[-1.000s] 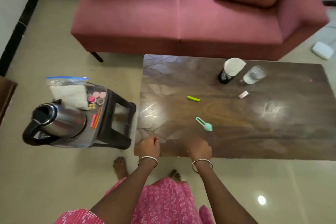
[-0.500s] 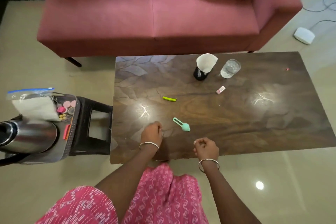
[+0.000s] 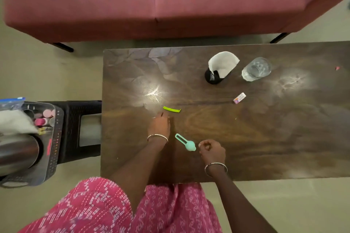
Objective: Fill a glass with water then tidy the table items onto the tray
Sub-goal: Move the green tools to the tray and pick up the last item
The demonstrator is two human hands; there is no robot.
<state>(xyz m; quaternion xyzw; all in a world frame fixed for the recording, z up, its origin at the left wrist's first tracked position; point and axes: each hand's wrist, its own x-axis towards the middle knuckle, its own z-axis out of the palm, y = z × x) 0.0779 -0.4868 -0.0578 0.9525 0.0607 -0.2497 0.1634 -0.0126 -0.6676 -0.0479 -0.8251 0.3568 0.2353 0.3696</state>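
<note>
A clear glass (image 3: 256, 68) with water stands at the back right of the dark wooden table (image 3: 274, 138), beside a black holder with a white napkin (image 3: 219, 68). A green clip (image 3: 172, 109) lies mid-table, and my left hand (image 3: 158, 126) reaches over the table just short of it, fingers loosely together, holding nothing. A teal scoop (image 3: 186, 143) lies near the front edge. My right hand (image 3: 212, 150) is curled shut right next to the scoop's round end. A small white eraser (image 3: 239, 98) lies further right. The tray (image 3: 54, 149) sits on a black stool at the left.
The tray holds a steel kettle (image 3: 18, 154), a zip bag of white material (image 3: 13, 119) and small pink pots (image 3: 45, 117). The black stool (image 3: 85, 128) stands against the table's left edge. A red sofa (image 3: 170, 2) runs along the far side. A tiny pink scrap (image 3: 337, 68) lies far right.
I have leaned in over the table. My left hand has moved forward toward the green clip, and my right hand has come onto the table beside the teal scoop.
</note>
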